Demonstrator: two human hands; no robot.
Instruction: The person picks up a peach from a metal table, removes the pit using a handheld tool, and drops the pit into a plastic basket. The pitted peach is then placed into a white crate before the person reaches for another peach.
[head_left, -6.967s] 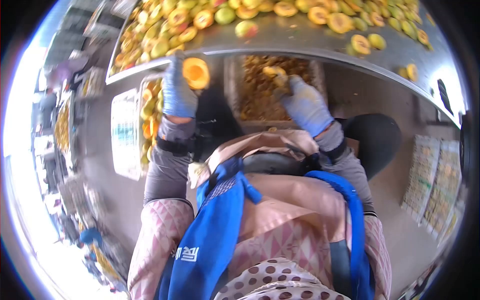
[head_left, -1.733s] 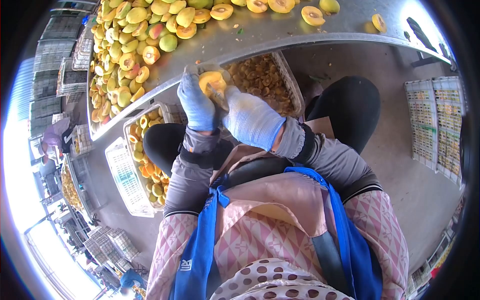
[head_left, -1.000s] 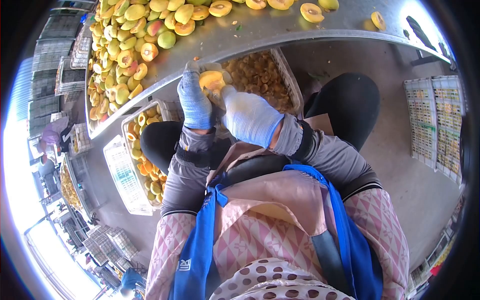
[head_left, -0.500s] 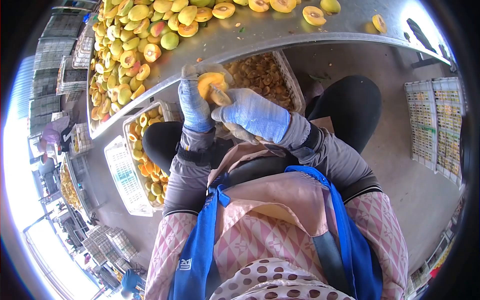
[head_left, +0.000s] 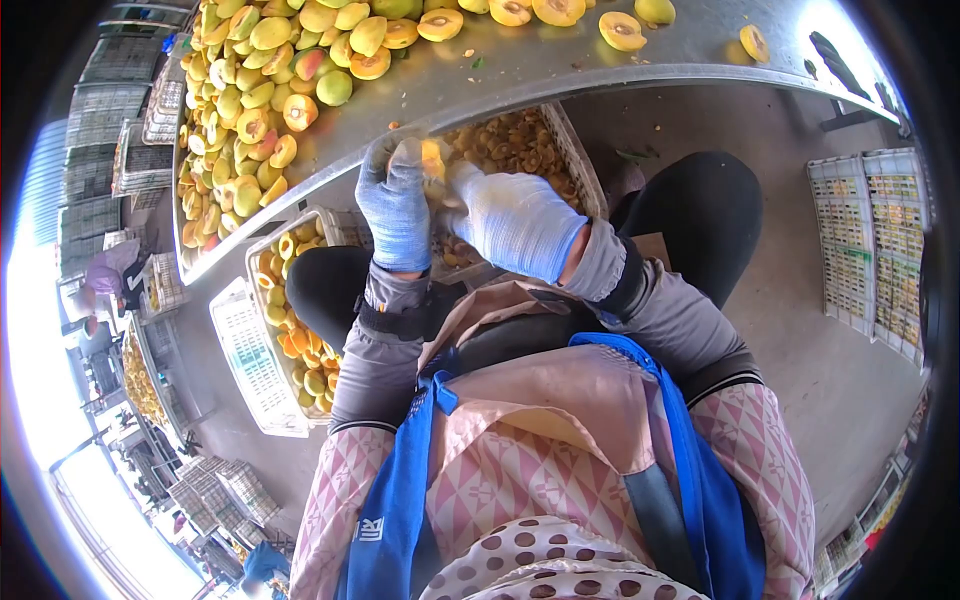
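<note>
My left hand (head_left: 395, 205), in a blue and grey knit glove, is closed around a yellow peach half (head_left: 432, 160). The fruit is partly hidden by fingers and smeared by motion. Close on its right, my right hand (head_left: 520, 222), gloved alike, is closed with its thumb and fingertips at the fruit. It grips a small metal tool, seen against the fruit half a second ago and lost in blur now. Both hands are just off the metal table's edge, above a crate (head_left: 580, 165) of brownish pits and scraps.
On the metal table (head_left: 540, 60) lies a large pile of halved yellow peaches (head_left: 245, 110). A white crate (head_left: 262, 385) of peach halves stands beside my left knee. Stacked crates (head_left: 868, 250) are on the floor at right. Another person (head_left: 110, 270) is at far left.
My right hand has turned over, its back now upward, and its fingertips have shifted to the fruit's right side. The fruit has moved slightly up and right. My left hand has rotated a little.
</note>
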